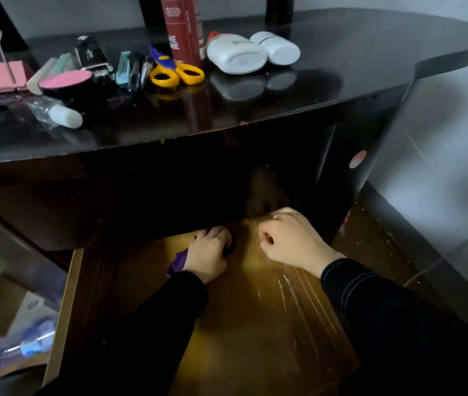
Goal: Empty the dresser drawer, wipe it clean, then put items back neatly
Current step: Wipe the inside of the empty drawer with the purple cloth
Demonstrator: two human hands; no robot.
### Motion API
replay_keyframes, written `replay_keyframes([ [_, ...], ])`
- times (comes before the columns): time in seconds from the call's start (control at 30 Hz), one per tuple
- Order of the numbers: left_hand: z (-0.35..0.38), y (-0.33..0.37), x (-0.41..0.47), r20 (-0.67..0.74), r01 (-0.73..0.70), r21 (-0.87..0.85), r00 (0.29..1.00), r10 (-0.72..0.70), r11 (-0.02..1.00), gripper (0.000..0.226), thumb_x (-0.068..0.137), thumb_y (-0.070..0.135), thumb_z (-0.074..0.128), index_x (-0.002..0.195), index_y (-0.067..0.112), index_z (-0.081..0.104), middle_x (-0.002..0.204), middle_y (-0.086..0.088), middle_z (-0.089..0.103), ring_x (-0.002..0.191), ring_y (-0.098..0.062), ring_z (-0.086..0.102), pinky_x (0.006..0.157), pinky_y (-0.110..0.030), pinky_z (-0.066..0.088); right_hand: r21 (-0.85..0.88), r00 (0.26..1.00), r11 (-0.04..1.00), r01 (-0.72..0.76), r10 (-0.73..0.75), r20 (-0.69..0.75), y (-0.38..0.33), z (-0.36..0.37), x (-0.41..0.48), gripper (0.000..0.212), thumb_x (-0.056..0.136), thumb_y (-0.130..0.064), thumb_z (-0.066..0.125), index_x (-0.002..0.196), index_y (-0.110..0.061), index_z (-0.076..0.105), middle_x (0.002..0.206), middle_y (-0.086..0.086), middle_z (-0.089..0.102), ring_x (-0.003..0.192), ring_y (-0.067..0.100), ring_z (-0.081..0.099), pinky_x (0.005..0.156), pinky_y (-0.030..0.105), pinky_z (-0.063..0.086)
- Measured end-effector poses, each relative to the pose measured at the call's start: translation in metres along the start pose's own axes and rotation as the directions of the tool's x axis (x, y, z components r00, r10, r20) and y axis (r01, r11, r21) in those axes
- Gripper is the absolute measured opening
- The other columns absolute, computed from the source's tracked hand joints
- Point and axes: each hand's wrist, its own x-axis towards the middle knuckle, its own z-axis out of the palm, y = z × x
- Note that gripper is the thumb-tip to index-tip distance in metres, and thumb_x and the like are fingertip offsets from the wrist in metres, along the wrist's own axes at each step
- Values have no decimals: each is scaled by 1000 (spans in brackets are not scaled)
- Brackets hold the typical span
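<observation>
The wooden drawer [67,287] stands pulled out under the dark dresser top [341,67]. Its floor is covered by a clear plastic sheet [307,298] with shiny creases. My left hand [208,254] is deep in the drawer, gripping a purple cloth [177,262] and a small dark object [229,247] at the back. My right hand [290,241] is beside it, fingers curled and pinching the far edge of the plastic sheet. Removed items lie on the dresser top: yellow scissors [177,72], white bottles [237,54], a pink puff [65,81], a binder clip [1,72].
A tall red can [182,27] stands at the back of the dresser top. A glue stick in a plastic bag [65,115] lies near the front left. A plastic bottle [24,341] and boxes sit on the floor at left. A grey wall and cable are right.
</observation>
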Motion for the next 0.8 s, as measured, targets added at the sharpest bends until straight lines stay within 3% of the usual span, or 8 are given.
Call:
replay_keyframes([
  [0.1, 1, 2, -22, 22, -95, 8, 995, 95, 995, 35, 72, 15, 53, 104, 27, 51, 121, 9, 48, 115, -24, 41, 88, -40, 45, -2, 1000, 1000, 5, -5, 5, -2, -1, -1, 22, 92, -23, 53, 73, -22, 64, 55, -10, 55, 55, 6, 50, 120, 28, 27],
  [0.2, -1, -1, -61, 82, -289, -20, 953, 290, 957, 23, 77, 29, 53, 100, 30, 51, 119, 10, 49, 108, -22, 43, 87, -40, 45, 1, 1000, 1000, 13, -13, 6, -2, 0, -2, 22, 93, -23, 53, 74, -22, 64, 58, -9, 58, 58, 8, 53, 120, 29, 26],
  [0.27, 0, -7, -83, 128, -422, -35, 897, 423, 906, 17, 82, 25, 54, 98, 32, 50, 127, 13, 49, 112, -19, 43, 90, -37, 45, 3, 1000, 1000, 14, -14, -2, -1, 1, -2, 22, 93, -23, 53, 73, -23, 63, 56, -9, 54, 57, 7, 52, 120, 28, 26],
  [0.33, 0, -16, -89, 140, -460, -48, 876, 462, 886, 18, 86, 20, 56, 98, 32, 50, 134, 14, 49, 116, -18, 44, 92, -36, 45, 17, 1000, 1000, 14, -14, -14, -1, 0, -1, 22, 92, -23, 53, 72, -22, 62, 53, -9, 52, 55, 7, 51, 119, 28, 26],
  [0.43, -3, -27, -62, 69, -377, -9, 924, 377, 926, 20, 87, 17, 58, 103, 29, 57, 133, 11, 52, 116, -22, 47, 91, -39, 48, 17, 1000, 1000, 19, -18, -14, 1, 1, -1, 22, 92, -22, 53, 74, -22, 65, 57, -7, 60, 57, 11, 56, 119, 27, 25],
  [0.53, -5, -36, -12, -34, -143, -12, 989, 143, 990, 22, 87, 13, 60, 106, 25, 61, 123, 5, 60, 111, -24, 54, 87, -36, 48, 35, 1000, 999, 12, -11, -25, 2, 1, 0, 22, 91, -21, 53, 73, -22, 64, 57, -8, 60, 56, 10, 56, 119, 27, 25],
  [0.63, 2, -36, 24, -143, 38, -71, 989, -48, 997, 23, 88, 5, 58, 107, 17, 65, 114, -4, 63, 108, -28, 57, 81, -33, 46, 40, 999, 999, 19, -18, -28, 1, 1, 0, 23, 90, -19, 53, 68, -22, 59, 51, -10, 54, 50, 8, 50, 118, 28, 28],
  [0.8, 0, -21, 20, -43, -14, -63, 999, 11, 998, 28, 85, 3, 56, 104, 23, 61, 113, 2, 63, 105, -22, 58, 82, -27, 46, 30, 1000, 999, 26, -26, -17, 1, -1, 1, 23, 90, -17, 52, 67, -20, 58, 48, -14, 39, 46, 2, 37, 118, 32, 31],
])
